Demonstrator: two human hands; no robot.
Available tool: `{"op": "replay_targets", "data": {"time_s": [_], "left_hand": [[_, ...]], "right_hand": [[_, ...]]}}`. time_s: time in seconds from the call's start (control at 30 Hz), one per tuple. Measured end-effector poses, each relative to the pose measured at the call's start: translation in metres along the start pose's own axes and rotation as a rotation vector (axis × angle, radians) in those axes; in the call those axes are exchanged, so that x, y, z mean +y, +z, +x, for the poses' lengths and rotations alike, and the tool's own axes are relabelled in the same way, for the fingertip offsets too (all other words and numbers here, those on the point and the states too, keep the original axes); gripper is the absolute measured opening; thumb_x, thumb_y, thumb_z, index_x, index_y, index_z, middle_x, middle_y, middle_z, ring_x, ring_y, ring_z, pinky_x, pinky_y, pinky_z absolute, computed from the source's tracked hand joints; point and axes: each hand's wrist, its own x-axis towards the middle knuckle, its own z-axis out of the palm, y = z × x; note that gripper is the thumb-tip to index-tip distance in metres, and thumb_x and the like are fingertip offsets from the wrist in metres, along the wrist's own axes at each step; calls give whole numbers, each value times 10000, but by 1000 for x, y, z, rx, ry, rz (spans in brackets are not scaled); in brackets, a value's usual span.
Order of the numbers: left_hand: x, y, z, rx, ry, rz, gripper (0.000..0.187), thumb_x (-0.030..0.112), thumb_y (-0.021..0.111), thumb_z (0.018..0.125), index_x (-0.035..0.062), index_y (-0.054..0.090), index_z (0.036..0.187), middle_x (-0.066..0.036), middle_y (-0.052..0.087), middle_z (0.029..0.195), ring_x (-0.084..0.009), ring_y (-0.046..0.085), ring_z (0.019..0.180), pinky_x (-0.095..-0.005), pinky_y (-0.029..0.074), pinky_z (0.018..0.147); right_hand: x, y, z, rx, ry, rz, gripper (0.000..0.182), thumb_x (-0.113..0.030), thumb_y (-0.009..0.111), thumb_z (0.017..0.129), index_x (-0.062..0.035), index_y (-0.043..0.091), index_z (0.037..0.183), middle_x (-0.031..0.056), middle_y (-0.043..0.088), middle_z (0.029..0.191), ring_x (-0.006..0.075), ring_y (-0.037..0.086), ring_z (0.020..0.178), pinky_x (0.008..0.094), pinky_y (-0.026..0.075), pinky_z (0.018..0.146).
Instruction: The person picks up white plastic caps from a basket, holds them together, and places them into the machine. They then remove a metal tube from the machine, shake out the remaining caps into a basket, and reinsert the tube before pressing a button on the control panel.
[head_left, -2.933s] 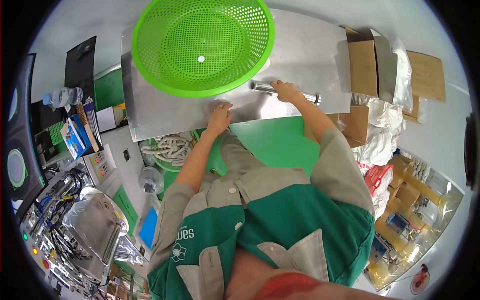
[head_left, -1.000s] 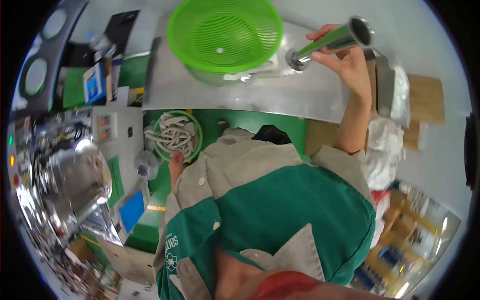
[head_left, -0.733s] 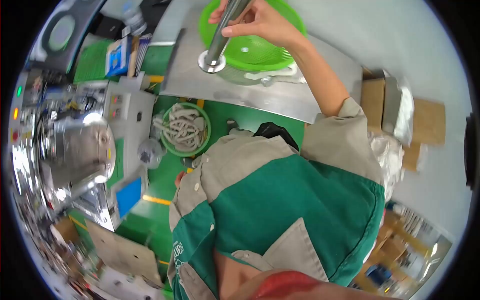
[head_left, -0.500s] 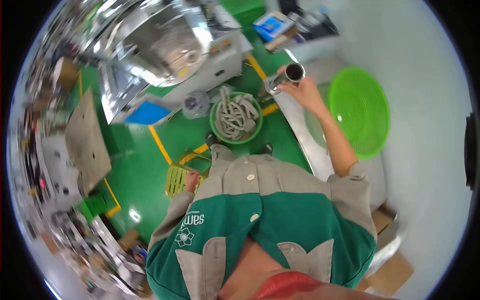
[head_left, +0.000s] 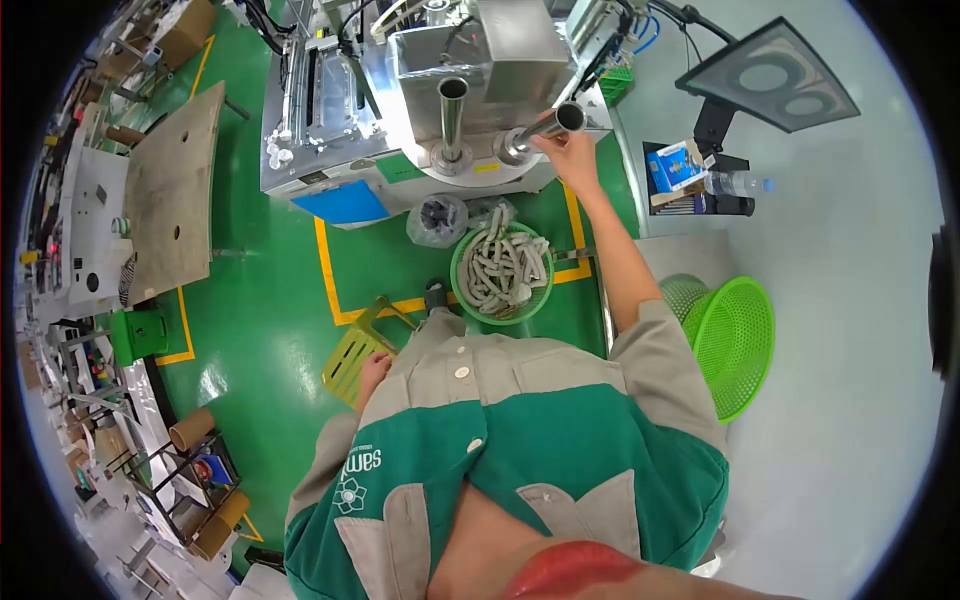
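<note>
My right hand is closed round a shiny metal tube with a wide flanged base. The tube leans to the right over the machine's round plate, its dark open end facing up. Beside it on the same plate stands a second metal tube, upright on its flange. My left hand hangs low at my side with fingers curled, overlapping the yellow slatted stool in this view. Between my feet and the machine sits a green basket heaped with grey sausage-shaped pieces.
Behind the plate rises a steel machine housing. A plastic bag lies beside the basket. More green baskets stand at the right. A framed lamp or magnifier panel juts in at upper right, above boxes and a bottle.
My right hand has carried the metal tube from over the bench on the right to the machine's plate. The view has turned toward the machine; my left hand stays low.
</note>
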Motion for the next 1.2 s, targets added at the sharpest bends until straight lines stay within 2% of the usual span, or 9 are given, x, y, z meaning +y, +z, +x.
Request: {"op": "replay_targets", "data": {"time_s": [0.13,0.33,0.4,0.63,0.73,0.83,0.97,1.1,1.2], "left_hand": [[24,-51,11,140,-133,-280,291,115,575,829,-7,596,1093,-64,633,814,-135,611,654,-244,464,497],[41,-108,46,275,-154,-597,275,85,554,876,9,568,1140,-56,628,872,-125,613,703,-228,482,535],[44,-105,53,306,-151,-625,267,86,553,884,14,568,1141,-46,629,904,-120,612,734,-223,493,567],[57,-55,33,151,-134,-553,264,84,585,852,18,569,1107,-54,619,838,-123,607,662,-220,463,504],[59,-48,17,113,-119,-412,279,87,588,842,19,567,1113,-58,616,823,-126,604,649,-230,466,506],[39,-46,13,159,-104,-438,288,88,585,839,18,565,1118,-54,617,824,-130,616,667,-242,472,511],[27,-45,4,251,-124,-436,301,85,589,834,4,564,1123,-57,626,836,-140,629,680,-263,495,539],[-27,-32,21,265,-121,-509,292,44,597,813,-63,579,1084,-105,636,859,-175,634,670,-277,528,590],[-66,-18,42,325,-100,-610,291,20,600,801,-89,586,1071,-125,639,874,-197,638,670,-285,545,622]], "right_hand": [[42,13,27,40,100,-127,259,-102,776,718,24,586,842,98,672,760,131,634,722,288,501,672],[32,28,35,113,137,-176,307,-116,800,698,52,577,824,128,681,789,147,644,720,289,502,647],[40,31,35,163,59,-161,298,-133,792,705,69,602,814,134,684,777,146,647,717,287,501,641],[36,2,51,-161,119,-211,249,-104,753,740,27,653,928,113,699,792,130,650,720,291,504,677],[48,23,39,90,46,-107,296,-67,748,744,19,593,980,102,691,831,134,648,761,297,503,701],[43,18,37,14,84,-39,343,-65,759,736,2,542,993,94,673,888,138,633,819,295,492,748],[65,27,48,37,42,135,311,-91,754,745,-17,534,952,42,594,779,127,549,718,287,454,685],[44,39,33,229,-91,-245,360,-82,741,742,-9,512,1010,82,572,788,176,557,709,300,442,671],[36,50,27,266,-87,-204,335,-92,744,732,-5,485,926,116,568,783,225,520,661,323,427,647]]}}
